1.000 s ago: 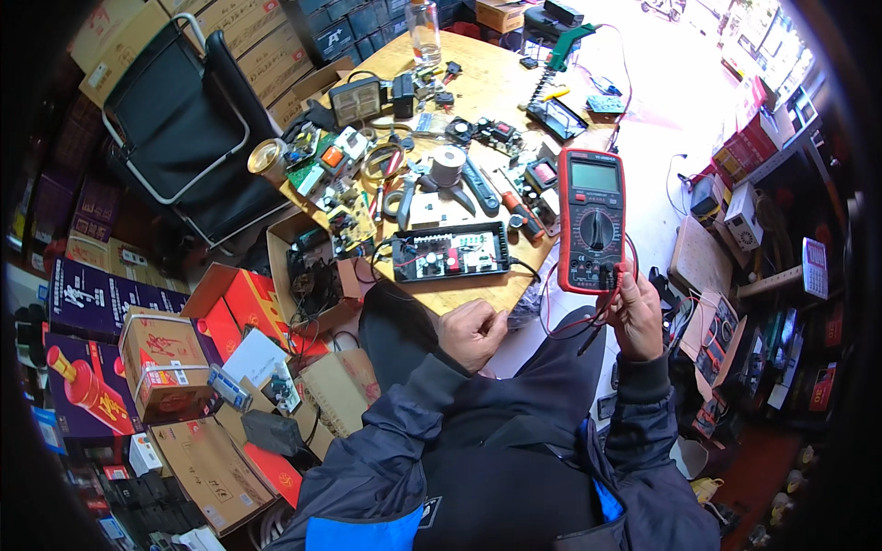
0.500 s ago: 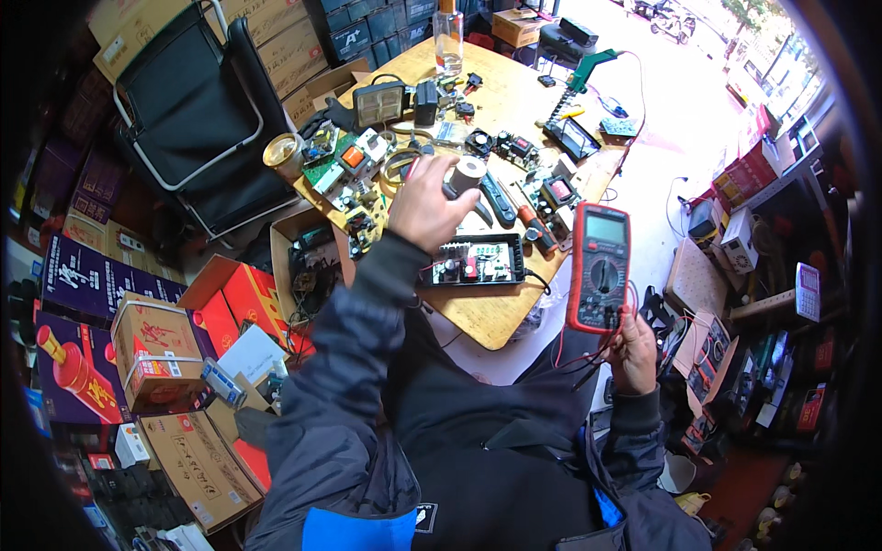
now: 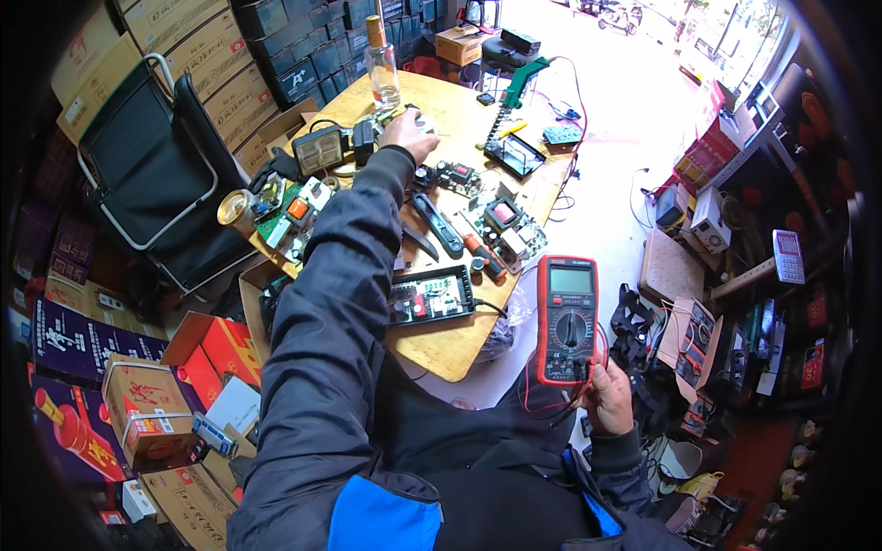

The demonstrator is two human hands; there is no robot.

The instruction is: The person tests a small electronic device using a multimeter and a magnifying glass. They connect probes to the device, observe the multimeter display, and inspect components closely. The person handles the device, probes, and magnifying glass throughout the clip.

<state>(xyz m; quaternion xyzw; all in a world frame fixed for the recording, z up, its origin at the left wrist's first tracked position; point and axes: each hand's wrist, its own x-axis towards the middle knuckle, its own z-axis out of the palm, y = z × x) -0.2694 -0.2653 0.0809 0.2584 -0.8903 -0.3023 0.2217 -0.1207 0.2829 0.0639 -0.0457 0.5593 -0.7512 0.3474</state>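
Note:
My left hand (image 3: 410, 140) reaches over the table's far part, fingers curled around a small pale spool (image 3: 425, 125), mostly hidden behind them. Held upright at the right, the red-and-black multimeter (image 3: 568, 317) has its lower end in my right hand (image 3: 608, 397). Its thin red and black test leads (image 3: 562, 404) hang beside those fingers. Nearest me on the wooden table (image 3: 450, 354) lies an open black case with a circuit board (image 3: 432, 296). A utility knife (image 3: 437, 226) and an orange-and-black screwdriver (image 3: 484, 257) lie beyond it.
Circuit boards (image 3: 503, 220) spread across the table, with a glass bottle (image 3: 381, 78) at its far edge. A soldering iron (image 3: 522, 84) stands in a coiled holder on the far right. A black chair (image 3: 152, 170) and stacked cartons (image 3: 152, 413) flank the left side.
My left hand has moved away from me with the spool, toward the table's far edge. The multimeter has come lower and slightly left in my right hand, as the view has shifted.

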